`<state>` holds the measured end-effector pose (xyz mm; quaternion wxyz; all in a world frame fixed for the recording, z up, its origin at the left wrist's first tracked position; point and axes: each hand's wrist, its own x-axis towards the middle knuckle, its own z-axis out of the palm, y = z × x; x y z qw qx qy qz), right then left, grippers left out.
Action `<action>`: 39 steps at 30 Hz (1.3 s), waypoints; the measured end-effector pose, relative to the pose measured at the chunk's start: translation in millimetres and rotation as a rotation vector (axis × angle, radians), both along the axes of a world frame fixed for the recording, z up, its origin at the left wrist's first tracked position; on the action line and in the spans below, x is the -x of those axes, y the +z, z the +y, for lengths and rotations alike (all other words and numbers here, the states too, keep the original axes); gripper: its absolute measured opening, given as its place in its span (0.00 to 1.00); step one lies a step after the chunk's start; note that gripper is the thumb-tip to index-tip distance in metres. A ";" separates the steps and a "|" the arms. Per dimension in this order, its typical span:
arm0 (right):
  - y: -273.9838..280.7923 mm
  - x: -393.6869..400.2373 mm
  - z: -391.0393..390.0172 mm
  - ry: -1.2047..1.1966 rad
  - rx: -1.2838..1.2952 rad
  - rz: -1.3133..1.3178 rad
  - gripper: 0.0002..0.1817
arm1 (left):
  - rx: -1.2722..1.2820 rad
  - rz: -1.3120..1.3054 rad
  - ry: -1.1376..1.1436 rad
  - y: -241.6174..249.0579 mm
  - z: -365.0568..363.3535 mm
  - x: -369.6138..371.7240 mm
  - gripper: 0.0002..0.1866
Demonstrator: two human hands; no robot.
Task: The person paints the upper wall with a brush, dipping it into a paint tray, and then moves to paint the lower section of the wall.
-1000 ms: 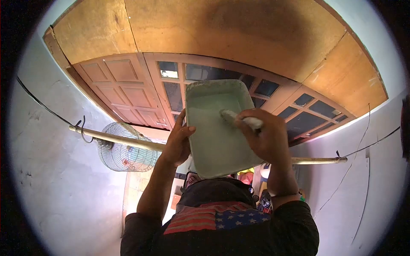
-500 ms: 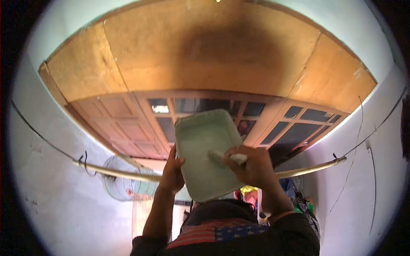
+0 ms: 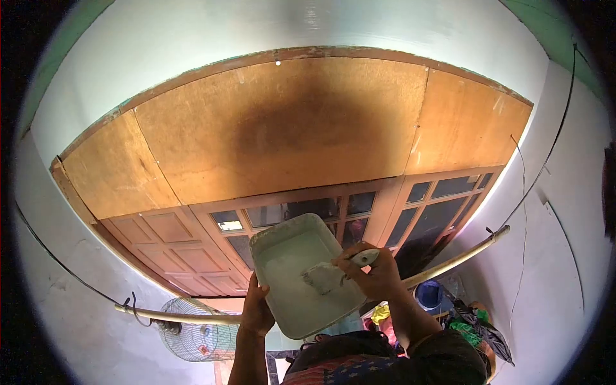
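Note:
A rectangular paint tray (image 3: 280,324) with rounded corners, coated in pale grey-green paint, is held up in front of my chest. My left hand (image 3: 257,308) grips its left edge, thumb over the rim. Over the tray's right side, my right hand (image 3: 371,273) is closed around the handle of a paintbrush (image 3: 323,278). The brush's wide, paint-covered head points left, above the pale paint inside the tray. The rounded end of the handle sticks out past my fingers.
A bamboo pole (image 3: 449,260) hangs across from cords on both sides. Below its left part is a round wire cage (image 3: 199,337). Wooden doors with glass panes (image 3: 295,210) and a plywood panel (image 3: 289,128) stand ahead. A blue bucket (image 3: 428,294) and bags lie lower right.
The view has tilted upward, showing more wall above the plywood. The tray sits lower in view, and the brush head has turned so its broad side shows.

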<state>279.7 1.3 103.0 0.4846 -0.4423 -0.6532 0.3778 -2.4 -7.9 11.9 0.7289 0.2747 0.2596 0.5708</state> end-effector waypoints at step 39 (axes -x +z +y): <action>-2.4 13.2 5.0 0.044 -0.224 -0.260 0.16 | 0.032 0.004 -0.001 5.4 -8.4 1.6 0.48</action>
